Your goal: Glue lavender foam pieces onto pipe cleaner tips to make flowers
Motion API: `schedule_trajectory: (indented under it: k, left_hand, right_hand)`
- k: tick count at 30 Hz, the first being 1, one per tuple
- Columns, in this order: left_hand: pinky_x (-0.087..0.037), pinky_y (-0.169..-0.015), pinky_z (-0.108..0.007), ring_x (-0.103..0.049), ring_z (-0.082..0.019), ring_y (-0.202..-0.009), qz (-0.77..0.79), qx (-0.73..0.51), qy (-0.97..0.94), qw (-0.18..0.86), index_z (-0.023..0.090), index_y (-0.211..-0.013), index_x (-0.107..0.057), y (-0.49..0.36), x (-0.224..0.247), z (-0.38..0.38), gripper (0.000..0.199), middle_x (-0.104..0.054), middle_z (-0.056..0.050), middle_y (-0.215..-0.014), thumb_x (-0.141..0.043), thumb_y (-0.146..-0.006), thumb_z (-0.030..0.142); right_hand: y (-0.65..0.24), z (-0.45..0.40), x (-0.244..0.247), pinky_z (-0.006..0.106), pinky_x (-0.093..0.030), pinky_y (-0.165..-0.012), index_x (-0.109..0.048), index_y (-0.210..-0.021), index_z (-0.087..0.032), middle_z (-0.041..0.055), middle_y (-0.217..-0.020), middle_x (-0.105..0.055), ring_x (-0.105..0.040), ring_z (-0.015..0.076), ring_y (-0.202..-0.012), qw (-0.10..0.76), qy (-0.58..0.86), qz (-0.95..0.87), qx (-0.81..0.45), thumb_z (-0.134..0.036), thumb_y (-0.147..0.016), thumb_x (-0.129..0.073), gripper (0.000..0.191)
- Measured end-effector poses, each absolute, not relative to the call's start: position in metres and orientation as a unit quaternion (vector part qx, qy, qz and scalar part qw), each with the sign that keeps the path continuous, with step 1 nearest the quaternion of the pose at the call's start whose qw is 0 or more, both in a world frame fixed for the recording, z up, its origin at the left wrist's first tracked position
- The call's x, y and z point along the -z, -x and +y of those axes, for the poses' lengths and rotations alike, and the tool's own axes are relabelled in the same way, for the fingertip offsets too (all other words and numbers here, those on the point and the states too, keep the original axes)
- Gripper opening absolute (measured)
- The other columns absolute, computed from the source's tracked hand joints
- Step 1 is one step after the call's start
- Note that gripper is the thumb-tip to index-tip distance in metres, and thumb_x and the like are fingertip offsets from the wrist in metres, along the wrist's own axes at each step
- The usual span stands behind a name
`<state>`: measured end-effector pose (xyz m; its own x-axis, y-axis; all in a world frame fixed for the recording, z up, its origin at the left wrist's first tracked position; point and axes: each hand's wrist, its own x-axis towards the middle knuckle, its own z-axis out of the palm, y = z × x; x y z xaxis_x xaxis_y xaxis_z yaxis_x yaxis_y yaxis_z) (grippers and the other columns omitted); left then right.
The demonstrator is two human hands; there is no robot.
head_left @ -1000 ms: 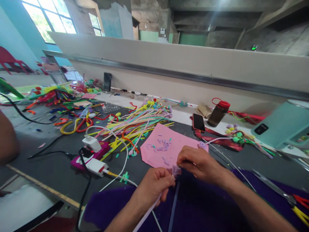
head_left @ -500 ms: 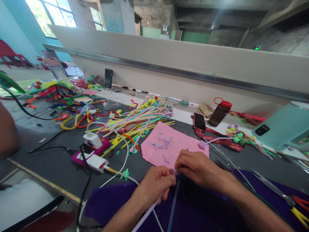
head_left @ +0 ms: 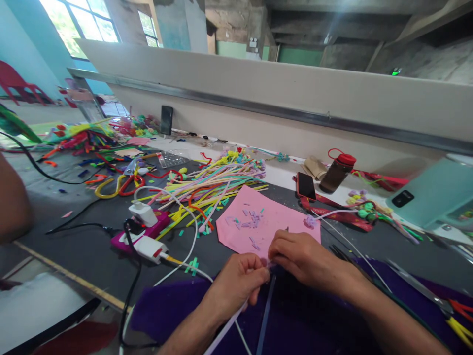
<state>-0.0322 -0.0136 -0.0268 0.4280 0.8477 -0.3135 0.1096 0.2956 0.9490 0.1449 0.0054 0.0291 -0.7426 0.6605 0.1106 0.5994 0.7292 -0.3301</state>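
Both my hands meet at the near edge of a pink sheet [head_left: 275, 212]. My left hand [head_left: 236, 281] is closed, pinching a pale purple strip [head_left: 226, 329] that trails down toward the bottom of the view. Fingers bent and pressed together, my right hand [head_left: 301, 256] touches a small purple piece [head_left: 271, 264] at the strip's upper end; a thin dark tip [head_left: 287, 229] shows above its knuckles. Small purple cuttings [head_left: 251, 219] are scattered on the sheet. A purple fuzzy flower [head_left: 309, 221] lies at its right corner.
A power strip [head_left: 144, 231] with white chargers and cables sits left. Behind it are bundled coloured stems [head_left: 214, 182] and yellow-red scissors [head_left: 120, 186]. A phone [head_left: 306, 186], bottle [head_left: 337, 172] and large scissors [head_left: 421, 286] are right. Another person's arm [head_left: 13, 199] is far left.
My hands stay together in nearly the same place, with only a slight shift of the fingers. The other person's arm at the left has moved slightly further into view.
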Motion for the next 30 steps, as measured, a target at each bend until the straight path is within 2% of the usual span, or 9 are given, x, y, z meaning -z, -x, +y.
schedule_trajectory:
  k: [23, 27, 30]
  left_hand:
    - [-0.021, -0.032, -0.018, -0.031, -0.005, -0.024, 0.477, -0.267, -0.552, 0.63, 0.018, -0.061, -0.05, 0.0324, 0.0216, -0.0146, 0.02, -0.047, 0.009, -0.031, -0.055, -0.073, 0.033]
    - [-0.021, -0.032, -0.018, -0.031, -0.005, -0.025, 0.477, -0.269, -0.552, 0.628, 0.018, -0.06, -0.051, 0.032, 0.0214, -0.014, 0.021, -0.048, 0.009, -0.031, -0.057, -0.072, 0.034]
    - [-0.02, -0.03, -0.017, -0.03, -0.005, -0.023, 0.474, -0.279, -0.53, 0.646, 0.018, -0.061, -0.051, 0.0322, 0.0226, -0.0131, 0.021, -0.047, 0.009, -0.031, -0.056, -0.072, 0.035]
  right_hand:
    - [-0.1472, 0.0067, -0.0301, 0.024, -0.037, -0.063, -0.056, -0.086, -0.015, 0.0036, -0.083, -0.058, -0.052, 0.0144, -0.074, 0.062, 0.346, -0.93, -0.111, -0.014, -0.087, -0.044, 0.012]
    - [-0.1492, 0.0083, -0.0307, 0.024, -0.039, -0.065, -0.059, -0.088, -0.015, 0.0041, -0.083, -0.059, -0.054, 0.0146, -0.076, 0.087, 0.341, -0.927, -0.132, -0.015, -0.087, -0.045, 0.014]
    - [-0.1546, 0.011, -0.0338, 0.024, -0.041, -0.066, -0.061, -0.095, -0.015, 0.0053, -0.085, -0.061, -0.056, 0.0145, -0.077, 0.143, 0.334, -0.918, -0.158, -0.019, -0.088, -0.044, 0.018]
